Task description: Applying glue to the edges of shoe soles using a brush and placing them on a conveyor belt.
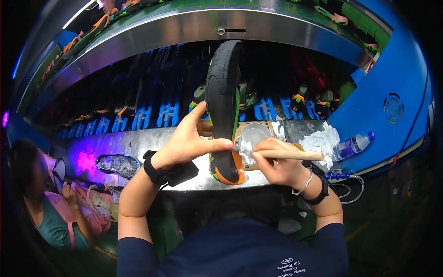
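Note:
My left hand [196, 138] grips a long black shoe sole [222, 87] with orange and green edges, holding it on edge above the metal bench. The thumb presses on the sole's side, near its orange end. My right hand [281, 164] is closed around a tool with a pale wooden handle [293, 154]. White crumpled material [246, 148] sits between the right fingers and the tool's tip. That tip meets the sole's side close to my left thumb; its exact shape is too small to tell. Just beyond my right hand lies a round grey dish [255, 133].
Crumpled white tissue [320, 143] and a clear purple-capped bottle [353, 147] are on the right. A dark sole-shaped mould [118, 165] rests on the bench at left. Blue clamps [168, 113] line the back, below a steel rail [184, 30]. A co-worker [60, 207] is at far left.

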Tool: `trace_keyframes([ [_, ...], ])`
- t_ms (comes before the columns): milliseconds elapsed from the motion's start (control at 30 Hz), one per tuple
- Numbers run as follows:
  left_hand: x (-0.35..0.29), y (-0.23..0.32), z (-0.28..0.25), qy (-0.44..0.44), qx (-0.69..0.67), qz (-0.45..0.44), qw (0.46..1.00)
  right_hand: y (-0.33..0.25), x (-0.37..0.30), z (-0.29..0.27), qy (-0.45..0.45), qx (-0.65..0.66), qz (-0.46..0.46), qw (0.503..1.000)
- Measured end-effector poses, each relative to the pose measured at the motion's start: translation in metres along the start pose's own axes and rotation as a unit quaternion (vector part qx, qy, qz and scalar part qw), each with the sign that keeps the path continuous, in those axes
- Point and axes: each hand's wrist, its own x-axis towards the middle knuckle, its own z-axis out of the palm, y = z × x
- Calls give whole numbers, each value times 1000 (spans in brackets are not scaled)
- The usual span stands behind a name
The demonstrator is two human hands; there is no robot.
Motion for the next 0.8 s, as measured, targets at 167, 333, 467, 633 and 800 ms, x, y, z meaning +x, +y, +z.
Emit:
trace_keyframes([
  [167, 8, 6, 5, 17, 51, 5, 999, -8, -20, -9, -30, 63, 77, 995],
  [333, 16, 1, 12, -16, 44, 1, 999, 2, -28, -24, -4, 146, 160, 976],
  [467, 25, 5, 26, -45, 35, -33, 998, 10, -34, -43, 97, 74, 74, 990],
  [633, 44, 26, 52, -102, -36, -152, 982, -13, -82, -89, 316, 134, 109, 933],
  [800, 129, 95, 80, -214, -142, -94, 962, -37, -135, -130, 527, -7, 106, 843],
])
